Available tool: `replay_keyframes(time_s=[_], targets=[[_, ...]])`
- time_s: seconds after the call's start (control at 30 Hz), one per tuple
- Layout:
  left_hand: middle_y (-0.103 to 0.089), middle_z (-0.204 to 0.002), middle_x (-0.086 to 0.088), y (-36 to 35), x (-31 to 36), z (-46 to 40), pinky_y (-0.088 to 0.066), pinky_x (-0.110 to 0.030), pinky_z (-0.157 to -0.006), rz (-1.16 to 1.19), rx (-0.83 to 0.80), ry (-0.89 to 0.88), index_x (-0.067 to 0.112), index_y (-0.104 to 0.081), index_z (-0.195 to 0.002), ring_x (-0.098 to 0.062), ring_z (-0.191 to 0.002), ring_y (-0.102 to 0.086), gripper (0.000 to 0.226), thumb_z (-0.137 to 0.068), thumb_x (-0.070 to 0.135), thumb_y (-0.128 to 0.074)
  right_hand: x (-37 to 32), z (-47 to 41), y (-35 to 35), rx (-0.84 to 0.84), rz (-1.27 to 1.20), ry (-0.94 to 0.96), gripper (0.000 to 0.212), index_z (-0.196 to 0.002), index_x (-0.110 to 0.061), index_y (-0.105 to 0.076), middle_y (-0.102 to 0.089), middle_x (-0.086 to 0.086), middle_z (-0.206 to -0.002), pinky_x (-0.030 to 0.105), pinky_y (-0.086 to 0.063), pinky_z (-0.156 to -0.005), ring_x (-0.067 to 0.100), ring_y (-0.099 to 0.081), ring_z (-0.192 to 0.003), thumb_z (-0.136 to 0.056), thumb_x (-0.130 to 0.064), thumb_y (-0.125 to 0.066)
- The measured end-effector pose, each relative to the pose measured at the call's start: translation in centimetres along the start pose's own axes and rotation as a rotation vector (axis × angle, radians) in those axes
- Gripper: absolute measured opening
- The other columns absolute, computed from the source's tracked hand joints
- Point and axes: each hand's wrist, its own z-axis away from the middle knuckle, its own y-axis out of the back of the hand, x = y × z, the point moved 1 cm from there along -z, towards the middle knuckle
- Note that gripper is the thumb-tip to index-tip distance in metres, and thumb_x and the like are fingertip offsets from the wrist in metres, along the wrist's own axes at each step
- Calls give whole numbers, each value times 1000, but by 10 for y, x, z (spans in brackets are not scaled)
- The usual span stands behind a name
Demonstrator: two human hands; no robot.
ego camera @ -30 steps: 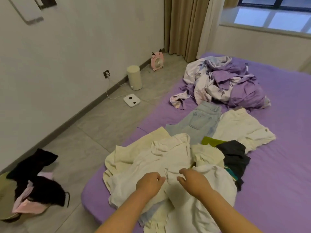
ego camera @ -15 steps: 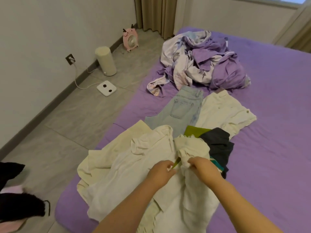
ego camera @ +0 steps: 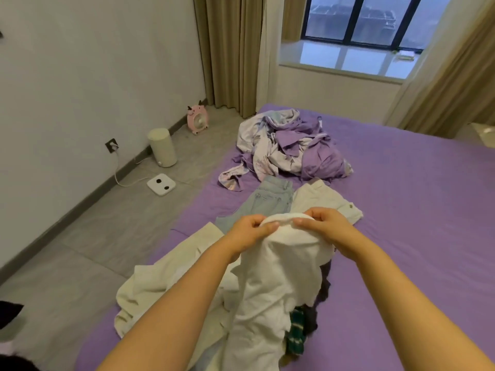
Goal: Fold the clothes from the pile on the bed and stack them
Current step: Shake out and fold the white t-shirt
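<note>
A white garment [ego camera: 278, 285] hangs lifted above the pile, held by its top edge. My left hand [ego camera: 247, 231] pinches that edge on the left and my right hand [ego camera: 328, 226] pinches it on the right, a short gap apart. Below it on the purple bed [ego camera: 407, 236] lies the pile: a cream garment [ego camera: 166, 282], light blue jeans [ego camera: 270, 199], an off-white piece [ego camera: 326, 196], a dark garment [ego camera: 321, 293] and a green striped item [ego camera: 296, 336], partly hidden by the white one.
A heap of purple and floral bedding [ego camera: 292, 148] lies further up the bed. On the grey floor at the left stand a cream cylinder [ego camera: 162, 147], a white scale [ego camera: 161, 184] and a pink fan [ego camera: 197, 120]. Dark clothes [ego camera: 10, 314] lie at the left edge.
Both hands have taken hold of the white garment and raised it off the pile. The view has tilted up, bringing the window into sight.
</note>
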Motion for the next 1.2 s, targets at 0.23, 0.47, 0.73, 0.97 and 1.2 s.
replay_keyframes(time_s=[0.23,0.47,0.73,0.97,1.2], targets=[[-67,-91,-2,-6,86,33,-48,-25,-75,-218,320,-273,15,-72,-103,-14,-80,-56,16,-93,19,-61,-68,53,43,80,-171,153,10,-93,-21,-67,-62,3,-88,29,-40,-62,17,-54,-75,-86,-28,-68],[-67,-94,4,-49,125,90,-50,-19,-68,-112,391,-450,32,-63,-100,-1,-76,-64,12,-88,36,-65,-130,90,62,-14,-310,269,17,-106,-14,-68,-70,-2,-89,16,-50,-55,6,-68,-72,-91,-10,-63],[-66,-97,2,-74,135,139,-54,-31,-78,-62,543,-392,34,-50,-103,-16,-90,-64,30,-84,28,-71,-152,124,64,-163,-297,399,44,-129,-10,-56,-65,9,-116,23,-57,-69,20,-68,-98,-90,9,-54],[-72,-87,-4,-69,158,175,-52,-20,-68,-90,467,-526,22,-71,-90,-4,-72,-63,6,-89,20,-66,-131,155,72,-6,112,539,12,-93,-28,-68,-72,-4,-84,21,-56,-65,9,-69,-76,-86,-18,-70],[-67,-91,-9,-64,180,191,-48,-20,-66,-324,286,-517,22,-70,-93,-9,-75,-58,17,-84,36,-71,-118,191,89,101,97,574,16,-85,-26,-68,-64,-9,-82,21,-49,-72,7,-59,-80,-93,-35,-57]])
